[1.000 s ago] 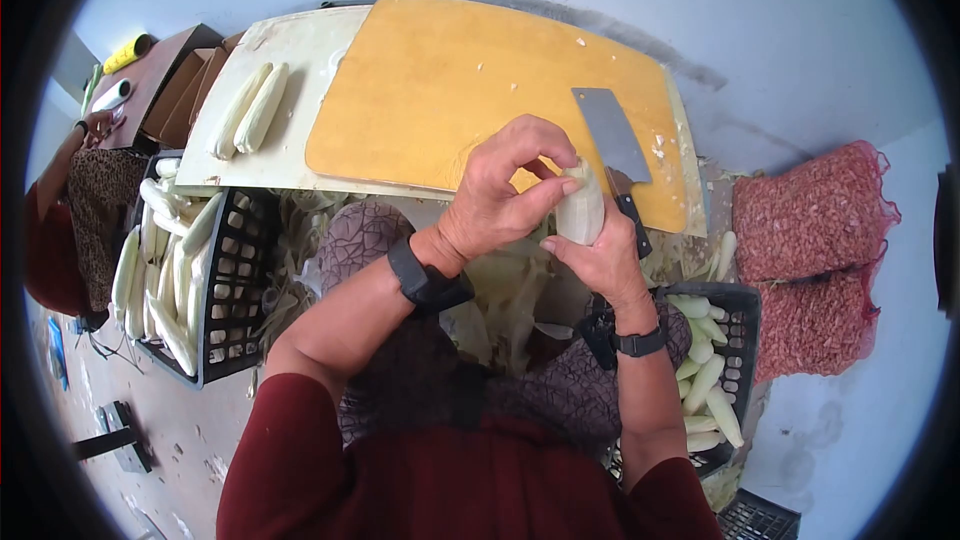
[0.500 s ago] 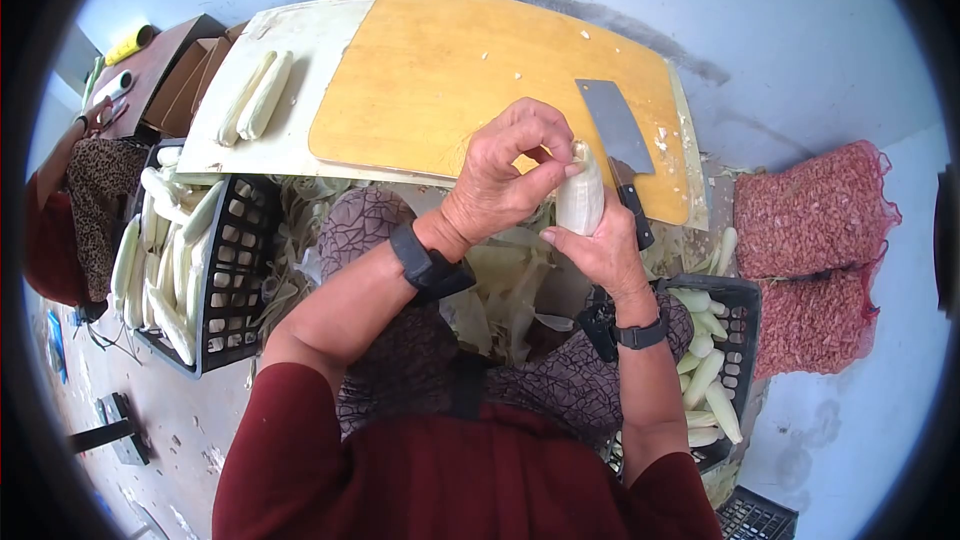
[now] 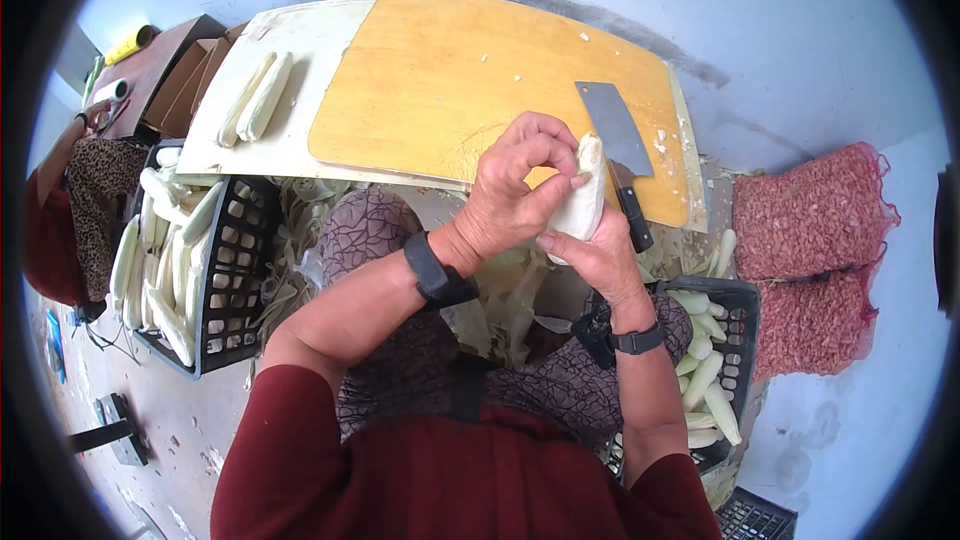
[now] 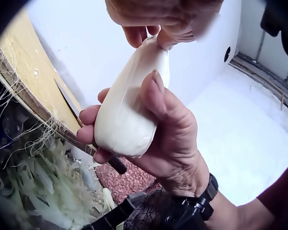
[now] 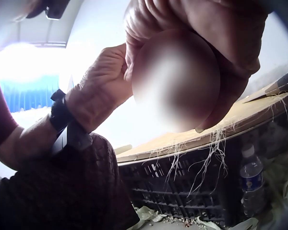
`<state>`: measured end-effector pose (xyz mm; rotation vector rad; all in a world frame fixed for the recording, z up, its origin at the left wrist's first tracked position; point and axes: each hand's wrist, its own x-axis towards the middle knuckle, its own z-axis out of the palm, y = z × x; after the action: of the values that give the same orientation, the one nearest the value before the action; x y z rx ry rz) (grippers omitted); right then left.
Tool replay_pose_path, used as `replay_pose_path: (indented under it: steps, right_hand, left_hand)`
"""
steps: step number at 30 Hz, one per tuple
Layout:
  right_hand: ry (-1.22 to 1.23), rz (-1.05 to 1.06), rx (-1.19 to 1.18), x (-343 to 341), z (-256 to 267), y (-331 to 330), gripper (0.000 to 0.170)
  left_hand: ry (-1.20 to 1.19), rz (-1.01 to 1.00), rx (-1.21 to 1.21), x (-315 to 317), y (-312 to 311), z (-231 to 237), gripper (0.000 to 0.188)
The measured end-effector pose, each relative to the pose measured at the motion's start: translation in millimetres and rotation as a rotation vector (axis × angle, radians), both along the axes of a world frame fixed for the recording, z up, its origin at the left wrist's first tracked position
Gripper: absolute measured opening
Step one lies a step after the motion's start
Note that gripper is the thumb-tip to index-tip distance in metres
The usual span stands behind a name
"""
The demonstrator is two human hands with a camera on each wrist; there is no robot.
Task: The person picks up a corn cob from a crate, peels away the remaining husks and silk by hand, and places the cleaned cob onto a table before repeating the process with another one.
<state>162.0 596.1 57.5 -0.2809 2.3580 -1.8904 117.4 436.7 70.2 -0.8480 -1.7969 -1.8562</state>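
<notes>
An ear of corn (image 3: 585, 198) in pale, thin inner husk is held up before the lap, close to the near edge of a yellow cutting board (image 3: 440, 70). My right hand (image 3: 608, 258) grips its thick lower end; in the left wrist view the thumb lies along the pale ear (image 4: 127, 110) and the fingers wrap behind. With bent thumb and fingers, my left hand (image 3: 522, 180) pinches at the narrow upper end. The right wrist view shows the ear's blurred butt end (image 5: 177, 81). Beyond the hands a cleaver (image 3: 613, 122) lies flat on the board.
Two pale ears (image 3: 265, 105) lie on a white board at left. Black crates of corn stand at the left (image 3: 232, 275) and right (image 3: 737, 360). Red mesh sacks (image 3: 812, 210) lean by the wall. Another person (image 3: 85, 230) is at far left. Loose husks (image 4: 43, 187) cover the floor.
The ear now leans more, its tip toward the upper right. My left fingers have shifted from the very tip to just below it. My right hand keeps its grip.
</notes>
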Motion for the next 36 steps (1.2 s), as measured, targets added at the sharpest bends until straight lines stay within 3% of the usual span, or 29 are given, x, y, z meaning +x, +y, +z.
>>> replay_pose_path:
  steps: [23, 25, 29, 31, 36]
  right_hand:
    - [-0.012, -0.002, -0.036, 1, 12, -1, 0.047]
    - [0.030, -0.008, -0.018, -1, 7, 2, 0.044]
    - [0.001, -0.044, 0.068, 1, 7, 3, 0.042]
    - [-0.014, -0.057, 0.084, 1, 6, 3, 0.041]
    - [-0.012, -0.040, 0.101, 1, 8, 2, 0.040]
  left_hand:
    - [-0.003, -0.086, -0.074, 5, 2, -5, 0.011]
    - [-0.209, -0.288, 0.141, 4, 1, -5, 0.004]
    - [-0.279, -0.287, 0.151, 3, -3, -1, 0.007]
    - [-0.416, -0.335, 0.282, 2, -2, 0, 0.012]
    - [-0.420, -0.308, 0.226, 1, -4, 0, 0.013]
